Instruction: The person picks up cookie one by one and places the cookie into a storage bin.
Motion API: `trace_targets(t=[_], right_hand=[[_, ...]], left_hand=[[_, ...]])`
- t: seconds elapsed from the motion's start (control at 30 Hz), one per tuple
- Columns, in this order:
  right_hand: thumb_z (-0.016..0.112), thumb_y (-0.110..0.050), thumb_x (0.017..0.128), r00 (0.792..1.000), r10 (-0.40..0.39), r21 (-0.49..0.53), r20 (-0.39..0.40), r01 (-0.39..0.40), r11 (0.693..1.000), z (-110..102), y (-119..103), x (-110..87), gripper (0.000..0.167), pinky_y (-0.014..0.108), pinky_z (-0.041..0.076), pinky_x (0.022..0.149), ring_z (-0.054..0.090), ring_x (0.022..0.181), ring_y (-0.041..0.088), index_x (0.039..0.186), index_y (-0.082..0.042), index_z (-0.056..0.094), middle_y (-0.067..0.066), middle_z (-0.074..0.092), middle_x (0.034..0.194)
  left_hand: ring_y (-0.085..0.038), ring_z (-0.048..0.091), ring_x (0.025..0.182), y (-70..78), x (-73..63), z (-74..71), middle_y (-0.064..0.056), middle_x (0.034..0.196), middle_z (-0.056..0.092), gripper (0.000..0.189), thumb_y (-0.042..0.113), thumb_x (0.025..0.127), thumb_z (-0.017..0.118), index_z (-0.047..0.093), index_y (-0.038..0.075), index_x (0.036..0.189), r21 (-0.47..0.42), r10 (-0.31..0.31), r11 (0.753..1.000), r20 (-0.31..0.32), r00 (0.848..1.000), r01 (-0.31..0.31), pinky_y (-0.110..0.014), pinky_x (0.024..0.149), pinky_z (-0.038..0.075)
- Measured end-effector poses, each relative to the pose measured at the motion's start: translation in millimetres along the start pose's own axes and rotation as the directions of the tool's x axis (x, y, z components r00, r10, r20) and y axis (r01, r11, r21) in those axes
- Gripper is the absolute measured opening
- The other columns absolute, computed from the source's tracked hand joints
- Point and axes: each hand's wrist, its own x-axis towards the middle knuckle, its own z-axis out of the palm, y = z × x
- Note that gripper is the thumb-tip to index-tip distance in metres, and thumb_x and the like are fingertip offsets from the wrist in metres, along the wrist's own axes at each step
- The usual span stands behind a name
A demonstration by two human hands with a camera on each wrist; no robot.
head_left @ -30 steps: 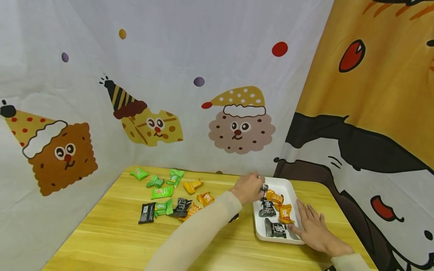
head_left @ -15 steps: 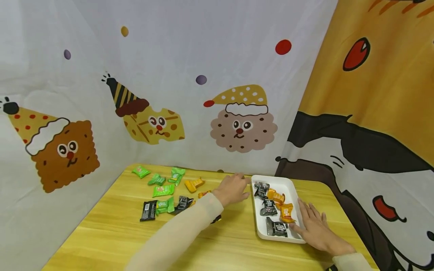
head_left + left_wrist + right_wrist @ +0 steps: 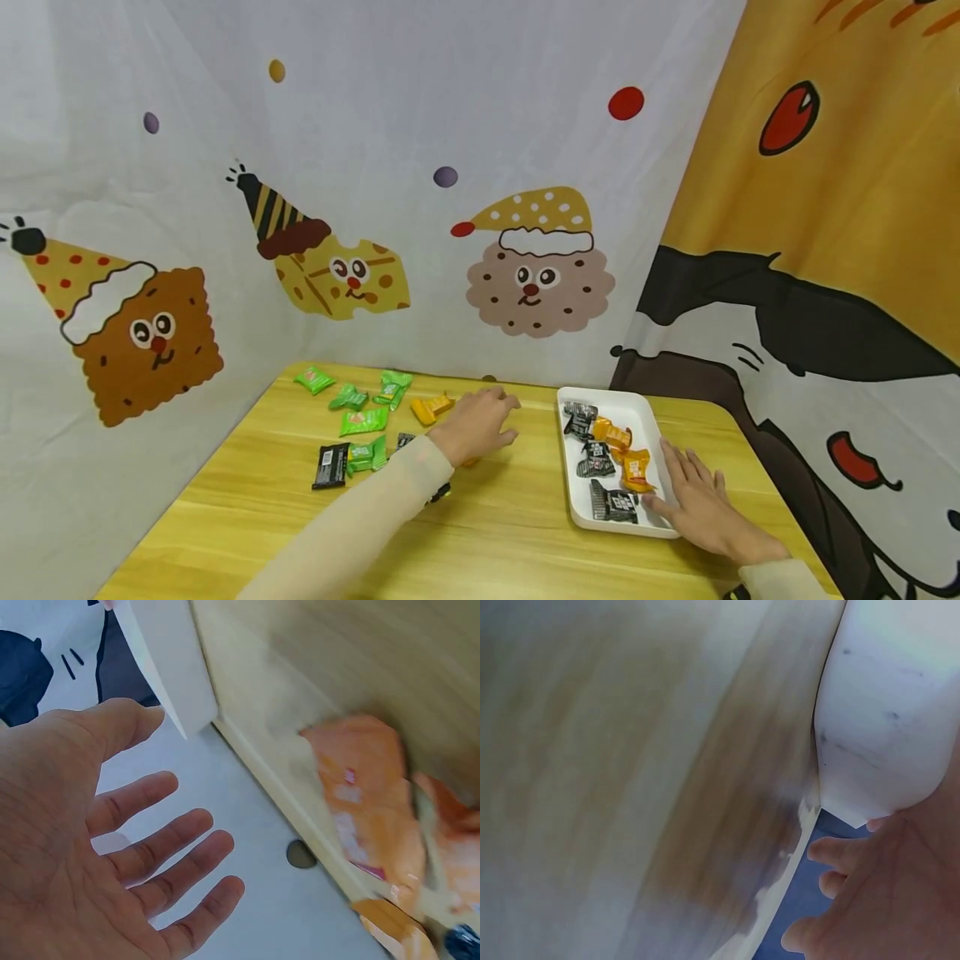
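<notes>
In the head view my left hand (image 3: pixel 474 425) hovers over the table, beside the loose wrapped candies, its fingers relaxed and apart. The left wrist view shows that hand's palm (image 3: pixel 67 847) holding nothing, with an orange candy (image 3: pixel 367 802) nearby. A white tray (image 3: pixel 572 508) stands at the right with black candies (image 3: pixel 615 504) and orange candies (image 3: pixel 636 470) in it. My right hand (image 3: pixel 697 504) rests along the tray's right side, fingers fairly straight, thumb at the rim. In the right wrist view its fingers are partly hidden behind the tray's white wall (image 3: pixel 889 712).
Several green candies (image 3: pixel 363 422) lie at the table's back left, near a black candy (image 3: pixel 331 467) and a yellow-orange candy (image 3: pixel 432 408). My left arm covers some candies. A printed cloth (image 3: pixel 375 100) hangs right behind the wooden table (image 3: pixel 510 533).
My left hand has moved left from over the tray to near the loose candies. A black candy at the tray's back left corner is now uncovered. The right hand stays at the tray.
</notes>
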Motion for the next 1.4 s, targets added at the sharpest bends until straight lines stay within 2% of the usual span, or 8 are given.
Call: trace_targets(t=[0.3, 0.63, 0.77, 1.1, 1.4], right_hand=[[0.071, -0.067, 0.108, 1.000, -0.010, -0.016, -0.008, 0.010, 1.000, -0.5, -0.3, 0.8, 0.118, 0.103, 0.013, 0.123, 0.020, 0.165, 0.077, 0.183, 0.005, 0.015, 0.050, 0.026, 0.180], [0.074, -0.066, 0.107, 1.000, -0.002, -0.010, 0.004, 0.002, 1.000, -1.8, -1.4, 2.3, 0.120, 0.102, 0.012, 0.123, 0.020, 0.166, 0.077, 0.183, 0.004, 0.013, 0.049, 0.026, 0.180], [0.075, -0.066, 0.107, 1.000, -0.003, -0.013, 0.011, 0.003, 1.000, -1.5, -1.1, 3.7, 0.121, 0.102, 0.012, 0.124, 0.019, 0.166, 0.077, 0.183, 0.002, 0.011, 0.050, 0.025, 0.180], [0.074, -0.067, 0.106, 1.000, -0.009, -0.002, 0.028, 0.009, 1.000, -1.5, 0.2, 6.2, 0.122, 0.103, 0.012, 0.123, 0.019, 0.165, 0.077, 0.184, 0.001, 0.008, 0.051, 0.025, 0.180], [0.076, -0.066, 0.106, 1.000, -0.008, 0.010, 0.025, 0.007, 1.000, -1.9, 0.5, 5.1, 0.123, 0.103, 0.011, 0.123, 0.018, 0.166, 0.077, 0.184, 0.001, 0.008, 0.050, 0.024, 0.180]], left_hand=[[-0.035, 0.074, 0.133, -24.6, -27.3, 4.1, -0.013, 0.151, 0.073, 0.052, 0.038, 0.110, 0.084, 0.073, 0.016, 0.155, -0.065, -0.028, 0.997, 0.031, 0.999, 0.030, -0.056, 0.105, 0.069], [-0.037, 0.074, 0.136, -34.5, -48.6, 8.8, -0.015, 0.156, 0.069, 0.055, 0.044, 0.109, 0.084, 0.072, 0.018, 0.156, -0.040, -0.059, 0.997, 0.058, 0.997, 0.061, -0.059, 0.110, 0.067], [-0.035, 0.074, 0.135, -36.2, -53.2, 12.4, -0.015, 0.156, 0.068, 0.060, 0.045, 0.106, 0.088, 0.071, 0.018, 0.157, -0.052, -0.074, 0.996, 0.080, 0.994, 0.078, -0.058, 0.112, 0.066], [-0.033, 0.073, 0.132, -39.4, -58.1, 18.4, -0.013, 0.153, 0.069, 0.067, 0.046, 0.103, 0.092, 0.069, 0.016, 0.159, -0.062, -0.090, 0.993, 0.110, 0.990, 0.097, -0.054, 0.103, 0.068], [-0.032, 0.072, 0.129, -35.9, -56.2, 19.3, -0.015, 0.152, 0.069, 0.066, 0.044, 0.104, 0.091, 0.069, 0.016, 0.159, -0.041, -0.089, 0.995, 0.122, 0.989, 0.094, -0.050, 0.101, 0.068]])
